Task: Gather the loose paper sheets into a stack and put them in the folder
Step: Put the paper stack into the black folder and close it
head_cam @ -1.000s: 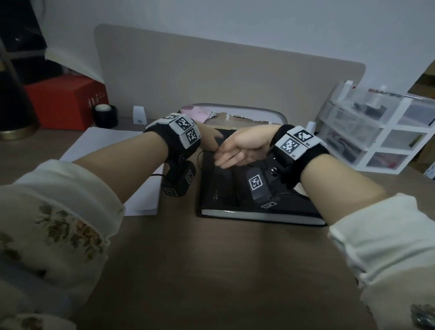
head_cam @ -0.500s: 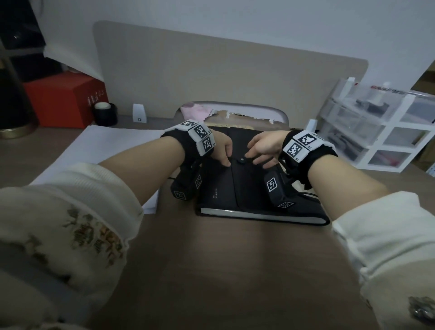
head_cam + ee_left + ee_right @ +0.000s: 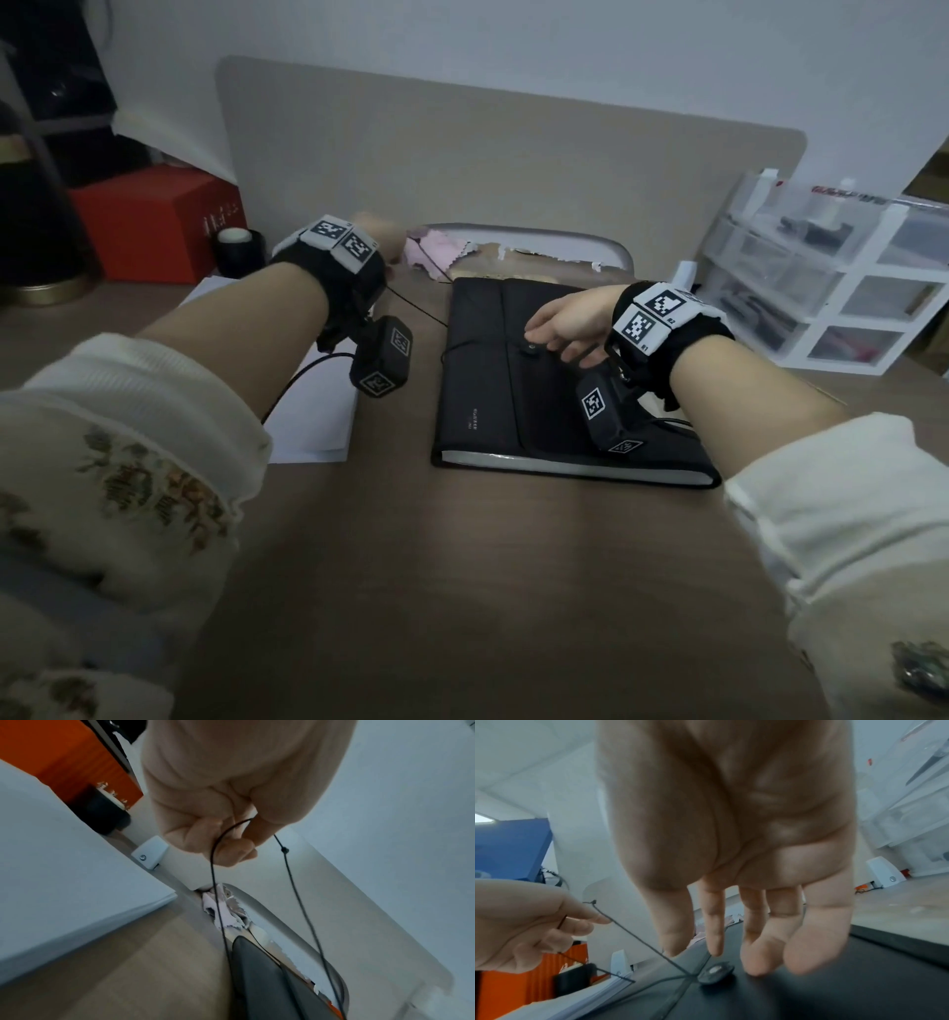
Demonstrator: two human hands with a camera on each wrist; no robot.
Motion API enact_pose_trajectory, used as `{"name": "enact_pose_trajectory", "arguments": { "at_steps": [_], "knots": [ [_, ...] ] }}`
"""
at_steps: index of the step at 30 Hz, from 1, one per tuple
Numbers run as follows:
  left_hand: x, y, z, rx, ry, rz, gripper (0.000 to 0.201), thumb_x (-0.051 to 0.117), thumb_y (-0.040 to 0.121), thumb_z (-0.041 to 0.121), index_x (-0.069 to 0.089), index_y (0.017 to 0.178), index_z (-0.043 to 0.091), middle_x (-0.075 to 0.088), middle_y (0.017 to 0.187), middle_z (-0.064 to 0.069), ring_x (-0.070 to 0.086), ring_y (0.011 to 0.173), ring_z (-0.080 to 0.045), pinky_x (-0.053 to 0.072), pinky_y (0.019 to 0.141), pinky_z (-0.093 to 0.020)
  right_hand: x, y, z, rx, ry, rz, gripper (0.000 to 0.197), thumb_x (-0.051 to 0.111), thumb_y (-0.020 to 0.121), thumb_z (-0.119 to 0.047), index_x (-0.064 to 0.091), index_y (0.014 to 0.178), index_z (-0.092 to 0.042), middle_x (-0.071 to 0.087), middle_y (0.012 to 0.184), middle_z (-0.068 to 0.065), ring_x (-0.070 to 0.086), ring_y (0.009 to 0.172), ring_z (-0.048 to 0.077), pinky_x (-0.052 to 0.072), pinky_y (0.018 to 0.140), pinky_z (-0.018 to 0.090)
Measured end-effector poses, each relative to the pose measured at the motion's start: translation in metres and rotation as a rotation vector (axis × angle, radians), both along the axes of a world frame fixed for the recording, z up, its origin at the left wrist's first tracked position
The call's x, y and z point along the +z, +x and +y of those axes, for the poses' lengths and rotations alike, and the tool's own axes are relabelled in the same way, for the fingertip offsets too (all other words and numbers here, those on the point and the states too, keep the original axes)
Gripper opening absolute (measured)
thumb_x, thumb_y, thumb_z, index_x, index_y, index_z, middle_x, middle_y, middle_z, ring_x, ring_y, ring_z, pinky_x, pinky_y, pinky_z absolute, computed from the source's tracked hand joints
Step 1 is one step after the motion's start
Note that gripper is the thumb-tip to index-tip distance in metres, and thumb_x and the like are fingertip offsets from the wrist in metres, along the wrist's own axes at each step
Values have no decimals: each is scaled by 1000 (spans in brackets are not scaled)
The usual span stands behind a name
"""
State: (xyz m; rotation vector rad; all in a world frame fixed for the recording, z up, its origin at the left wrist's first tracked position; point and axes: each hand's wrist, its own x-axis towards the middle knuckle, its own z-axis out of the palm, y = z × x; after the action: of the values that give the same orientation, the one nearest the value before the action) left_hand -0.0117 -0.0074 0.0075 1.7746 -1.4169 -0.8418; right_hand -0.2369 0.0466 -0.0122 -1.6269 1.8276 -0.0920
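A black folder (image 3: 493,390) lies shut on the desk, with a round button (image 3: 530,351) on its flap. My left hand (image 3: 377,239) is raised behind the folder's left corner and pinches the thin black closure string (image 3: 293,882) between thumb and fingers (image 3: 231,841). The string (image 3: 634,935) runs taut from that hand down to the button (image 3: 714,972). My right hand (image 3: 557,334) lies on the flap beside the button, its straight fingertips (image 3: 762,961) pressing the cover. A stack of white paper sheets (image 3: 313,426) lies to the left of the folder, partly under my left forearm.
A red box (image 3: 154,226) and a dark tape roll (image 3: 237,249) stand at the back left. Clear plastic drawers (image 3: 832,288) stand at the back right. A beige divider panel (image 3: 488,164) closes the rear. A torn grey tray with pink scraps (image 3: 513,246) sits behind the folder.
My left hand has left the button and risen back and to the left, drawing the string out taut. My right hand stays on the flap, shifted slightly right.
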Motion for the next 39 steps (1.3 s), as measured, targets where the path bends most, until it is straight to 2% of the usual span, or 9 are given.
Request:
{"name": "enact_pose_trajectory", "arguments": {
  "at_steps": [4, 7, 13, 16, 22, 26, 31, 36, 39],
  "knots": [
    [0, 4, 5, 5, 26, 46, 24, 43, 99, 7, 54, 81, -3, 52, 45, -3, 44, 32, -14, 23, 25, -7, 0, 5, -3, 87, 6, 62, 29, 57, 96, -23, 56, 125, -26, 54, 123, 4, 59, 103, 18, 44, 63, 24],
    [-1, -6, 17, -131, -93, -84, 24, 53, 93, 9, 64, 114, 4, 59, 84, -5, 45, 52, -12, 30, 30, -10, -1, 7, -8, 135, -42, 89, 21, 61, 92, -16, 62, 111, -25, 59, 114, 3, 53, 91, 15, 47, 66, 25],
    [-2, -29, 23, -295, -139, -132, 18, 56, 92, 22, 66, 107, 16, 57, 72, 8, 49, 57, -8, 34, 47, -20, 1, 17, -9, 287, -72, 185, 15, 67, 88, -23, 66, 103, -24, 59, 116, -6, 49, 118, 14, 48, 81, 28],
    [-3, -36, 25, -346, -136, -128, 13, 56, 93, 24, 63, 103, 19, 55, 69, 9, 49, 57, -8, 34, 46, -20, 1, 21, -10, 344, -75, 192, 27, 68, 88, -25, 63, 114, -20, 56, 115, -2, 49, 111, 16, 45, 83, 29],
    [-4, -43, 27, -380, -139, -75, 9, 56, 93, 26, 61, 97, 21, 56, 68, 8, 50, 56, -9, 32, 48, -20, 6, 17, -10, 385, -95, 196, 7, 67, 88, -20, 70, 83, -25, 67, 101, -9, 54, 106, 9, 40, 88, 22],
    [-2, -44, 28, -384, -137, -50, 10, 57, 93, 26, 60, 100, 20, 57, 67, 8, 49, 53, -8, 31, 48, -20, 7, 14, -11, 405, -73, 185, 12, 61, 91, -14, 70, 93, -21, 67, 112, -5, 55, 106, 11, 42, 76, 16],
    [-2, -48, 30, -405, -151, -79, 11, 54, 94, 24, 60, 101, 18, 57, 67, 8, 48, 50, -7, 30, 44, -19, 3, 25, -7, 462, -133, -57, 13, 59, 89, -2, 69, 93, -10, 67, 78, -16, 56, 74, 0, 41, 62, 9],
    [-2, -50, 31, -406, -148, -89, 13, 55, 93, 23, 64, 101, 17, 57, 66, 8, 47, 47, -5, 30, 43, -19, 1, 25, -4, 314, 113, 230, 40, 45, 100, -26, 66, 70, -9, 60, 49, -2, 45, 36, 7, 31, 36, 14],
    [-2, -50, 31, -419, -134, -137, 11, 58, 92, 23, 65, 95, 15, 57, 65, 8, 46, 49, -7, 31, 44, -20, 4, 16, -4, 290, 8, 462, 40, 41, 96, -15, 68, 67, -6, 58, 49, 2, 52, 46, 15, 43, 47, 19]
  ]
}}
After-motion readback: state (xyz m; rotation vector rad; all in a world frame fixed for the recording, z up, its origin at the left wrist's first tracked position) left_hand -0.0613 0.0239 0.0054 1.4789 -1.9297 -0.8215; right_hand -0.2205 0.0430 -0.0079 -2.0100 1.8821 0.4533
